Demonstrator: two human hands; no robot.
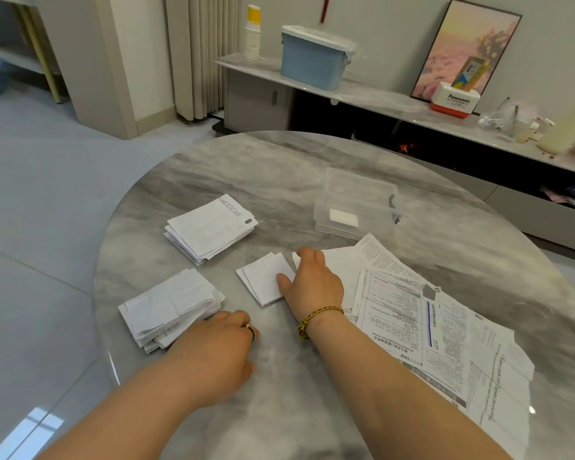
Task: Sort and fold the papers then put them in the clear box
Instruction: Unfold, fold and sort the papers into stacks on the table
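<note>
Lying in clear box (359, 184), one folded paper (343, 216).

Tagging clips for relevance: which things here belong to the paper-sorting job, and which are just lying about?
Job: clear plastic box; far stack of folded white papers; near folded stack; small folded white sheet under right hand; unfolded printed sheets.
Lying about: blue lidded plastic tub; white paper cups; red-and-white Panasonic box; framed pink picture.
</note>
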